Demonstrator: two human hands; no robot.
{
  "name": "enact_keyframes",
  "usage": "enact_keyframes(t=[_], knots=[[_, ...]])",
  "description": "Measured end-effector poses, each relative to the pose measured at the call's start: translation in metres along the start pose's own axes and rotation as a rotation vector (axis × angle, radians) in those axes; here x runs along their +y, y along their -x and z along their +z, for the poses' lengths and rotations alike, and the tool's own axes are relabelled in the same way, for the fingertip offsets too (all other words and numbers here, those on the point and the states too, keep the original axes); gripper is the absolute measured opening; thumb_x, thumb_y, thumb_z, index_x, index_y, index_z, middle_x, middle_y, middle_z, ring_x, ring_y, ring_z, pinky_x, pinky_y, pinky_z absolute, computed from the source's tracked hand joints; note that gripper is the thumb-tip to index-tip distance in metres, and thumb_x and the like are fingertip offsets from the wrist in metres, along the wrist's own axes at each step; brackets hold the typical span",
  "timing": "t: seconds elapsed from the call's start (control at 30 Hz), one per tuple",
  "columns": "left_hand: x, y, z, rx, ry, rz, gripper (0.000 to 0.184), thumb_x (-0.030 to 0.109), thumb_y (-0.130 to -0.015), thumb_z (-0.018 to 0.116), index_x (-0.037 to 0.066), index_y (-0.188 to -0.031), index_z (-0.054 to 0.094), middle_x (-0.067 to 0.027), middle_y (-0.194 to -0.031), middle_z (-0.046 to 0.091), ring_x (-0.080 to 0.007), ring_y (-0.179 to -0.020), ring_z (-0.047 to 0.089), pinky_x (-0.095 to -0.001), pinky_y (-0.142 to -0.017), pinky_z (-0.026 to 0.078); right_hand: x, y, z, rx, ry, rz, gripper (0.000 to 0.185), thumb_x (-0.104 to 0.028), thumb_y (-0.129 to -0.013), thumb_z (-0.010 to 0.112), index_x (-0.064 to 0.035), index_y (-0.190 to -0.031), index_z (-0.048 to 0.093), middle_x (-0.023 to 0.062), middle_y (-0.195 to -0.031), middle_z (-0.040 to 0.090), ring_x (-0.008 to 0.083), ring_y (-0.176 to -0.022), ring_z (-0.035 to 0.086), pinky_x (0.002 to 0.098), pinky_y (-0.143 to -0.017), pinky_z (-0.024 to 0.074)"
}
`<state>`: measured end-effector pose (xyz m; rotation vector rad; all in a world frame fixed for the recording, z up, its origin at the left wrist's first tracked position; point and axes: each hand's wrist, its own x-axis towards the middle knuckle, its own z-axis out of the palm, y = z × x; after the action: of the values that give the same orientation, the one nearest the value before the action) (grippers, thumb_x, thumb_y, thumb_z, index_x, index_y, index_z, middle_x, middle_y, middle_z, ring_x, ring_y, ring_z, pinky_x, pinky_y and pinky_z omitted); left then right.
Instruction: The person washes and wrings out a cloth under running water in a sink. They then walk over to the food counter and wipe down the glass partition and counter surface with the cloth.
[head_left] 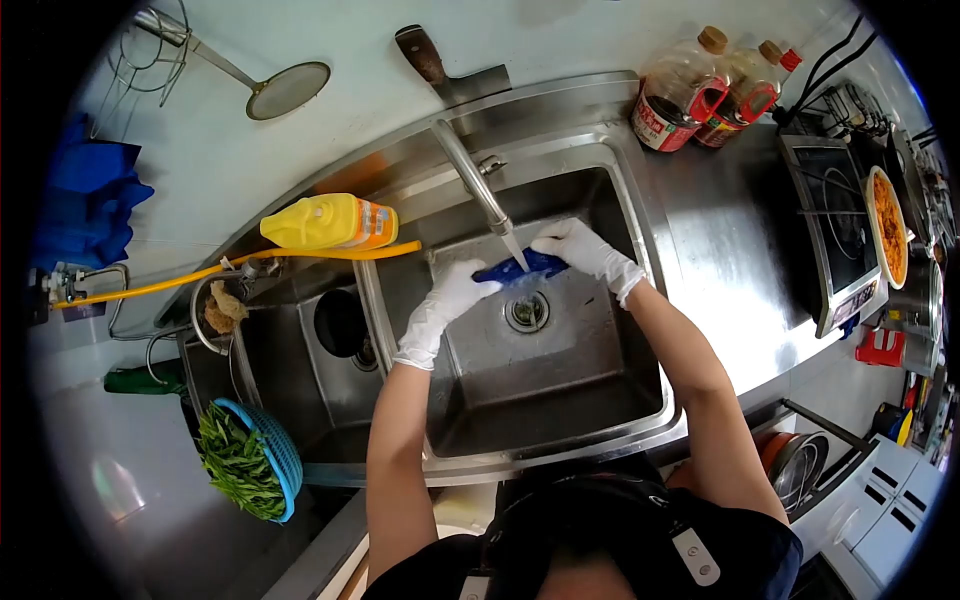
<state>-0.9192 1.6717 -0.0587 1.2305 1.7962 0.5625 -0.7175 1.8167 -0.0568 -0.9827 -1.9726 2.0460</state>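
Note:
Both my hands wear white gloves and hold a blue cloth [538, 266] stretched between them over the large sink basin [520, 416]. My left hand [455, 300] is closed on the cloth's left end. At its right end, my right hand [585, 250] grips it with bent fingers. Water runs from the faucet [470, 175] onto the middle of the cloth. Beneath it sits the round drain [527, 312], with bits of green in it. The cloth's gripped ends are partly hidden by my gloves.
A yellow jug [325, 222] and a yellow hose [210, 268] lie left of the faucet. A blue basket [285, 465] of leafy greens stands lower left. A cleaver [450, 72] is at the back wall, bottles [665, 110] back right, an induction cooker [835, 220] farther right.

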Motion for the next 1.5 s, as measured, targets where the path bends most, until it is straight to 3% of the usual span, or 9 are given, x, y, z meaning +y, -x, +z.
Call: enact_keyframes(t=[0.23, 0.8, 0.87, 1.03, 1.17, 1.2, 1.37, 1.43, 1.5], knots=[[-0.020, 0.002, -0.005, 0.058, 0.172, 0.005, 0.021, 0.007, -0.083, 0.062, -0.004, -0.101, 0.060, -0.0037, -0.088, 0.063, -0.0096, -0.080, 0.054, -0.0234, -0.076, 0.044, -0.020, 0.022, -0.009, -0.053, 0.087, -0.016, 0.029, -0.025, -0.091, 0.055, 0.0038, -0.086, 0.058, -0.0013, -0.071, 0.052, 0.0093, -0.071, 0.043, 0.0262, -0.069, 0.0405], [0.060, -0.007, 0.007, 0.092, 0.414, 0.134, 0.019, 0.014, -0.090, 0.055, -0.001, -0.099, 0.063, 0.0000, -0.084, 0.061, -0.0074, -0.078, 0.052, -0.0220, -0.071, 0.043, -0.018, 0.024, 0.016, 0.064, 0.042, -0.167, 0.038, -0.032, -0.088, 0.056, 0.0020, -0.106, 0.059, 0.0089, -0.093, 0.062, 0.0128, -0.085, 0.055, 0.0277, -0.078, 0.0441], [0.077, -0.010, 0.014, 0.066, 0.528, 0.021, 0.019, 0.016, -0.090, 0.056, 0.000, -0.098, 0.064, -0.0001, -0.080, 0.061, -0.0103, -0.077, 0.055, -0.0234, -0.069, 0.044, -0.010, 0.010, 0.036, 0.123, 0.069, -0.336, 0.034, -0.028, -0.087, 0.057, 0.0007, -0.105, 0.060, 0.0099, -0.088, 0.062, 0.0119, -0.078, 0.056, 0.0271, -0.072, 0.0459], [0.068, -0.007, 0.026, 0.506, 1.292, -0.076, 0.032, 0.030, -0.093, 0.048, 0.002, -0.104, 0.059, -0.0054, -0.088, 0.061, -0.0169, -0.082, 0.058, -0.0296, -0.076, 0.046, -0.017, 0.006, 0.035, 0.121, -0.222, 0.026, 0.024, -0.019, -0.091, 0.054, -0.0009, -0.105, 0.061, 0.0009, -0.072, 0.059, 0.0071, -0.063, 0.052, 0.0219, -0.059, 0.0441], [0.043, 0.000, 0.086, 0.043, 1.822, -0.676, 0.051, 0.048, -0.092, 0.038, 0.004, -0.115, 0.049, -0.0151, -0.113, 0.055, -0.0260, -0.103, 0.054, -0.0431, -0.094, 0.042, -0.003, 0.005, 0.058, 0.157, -0.180, 0.129, 0.023, -0.024, -0.089, 0.055, -0.0026, -0.094, 0.063, 0.0078, -0.067, 0.062, 0.0153, -0.061, 0.059, 0.0295, -0.057, 0.0471], [-0.002, -0.024, 0.121, 0.008, 1.880, -0.136, 0.057, 0.050, -0.090, 0.034, 0.002, -0.120, 0.043, -0.0173, -0.121, 0.050, -0.0315, -0.111, 0.047, -0.0470, -0.099, 0.037, 0.005, 0.007, 0.072, 0.225, -0.005, 0.065, 0.024, -0.025, -0.088, 0.056, -0.0029, -0.093, 0.063, 0.0126, -0.069, 0.062, 0.0208, -0.063, 0.061, 0.0326, -0.060, 0.0484], [0.034, 0.013, 0.111, 0.152, 1.898, -0.042, 0.053, 0.049, -0.093, 0.039, 0.003, -0.119, 0.046, -0.0161, -0.108, 0.056, -0.0277, -0.095, 0.055, -0.0375, -0.086, 0.046, 0.017, 0.054, 0.125, 0.219, 0.527, -0.377, 0.027, -0.030, -0.083, 0.058, -0.0033, -0.083, 0.061, 0.0199, -0.073, 0.060, 0.0348, -0.069, 0.061, 0.0416, -0.066, 0.0483], [-0.068, -0.034, 0.150, -0.695, 2.400, 0.226, 0.056, 0.051, -0.092, 0.040, 0.003, -0.121, 0.046, -0.0148, -0.106, 0.057, -0.0239, -0.091, 0.056, -0.0315, -0.080, 0.047, 0.017, 0.053, 0.129, 0.243, 0.785, -0.492, 0.031, -0.038, -0.082, 0.056, -0.0076, -0.077, 0.063, 0.0159, -0.068, 0.061, 0.0298, -0.063, 0.062, 0.0405, -0.063, 0.0494], [-0.006, -0.021, 0.134, 0.077, 1.925, -0.190, 0.050, 0.052, -0.090, 0.041, 0.007, -0.109, 0.051, -0.0110, -0.096, 0.058, -0.0192, -0.082, 0.056, -0.0338, -0.070, 0.047, 0.016, 0.035, 0.116, 0.266, 0.823, -0.274, 0.028, -0.035, -0.083, 0.052, -0.0113, -0.073, 0.063, 0.0121, -0.062, 0.060, 0.0275, -0.056, 0.061, 0.0414, -0.058, 0.0496]])
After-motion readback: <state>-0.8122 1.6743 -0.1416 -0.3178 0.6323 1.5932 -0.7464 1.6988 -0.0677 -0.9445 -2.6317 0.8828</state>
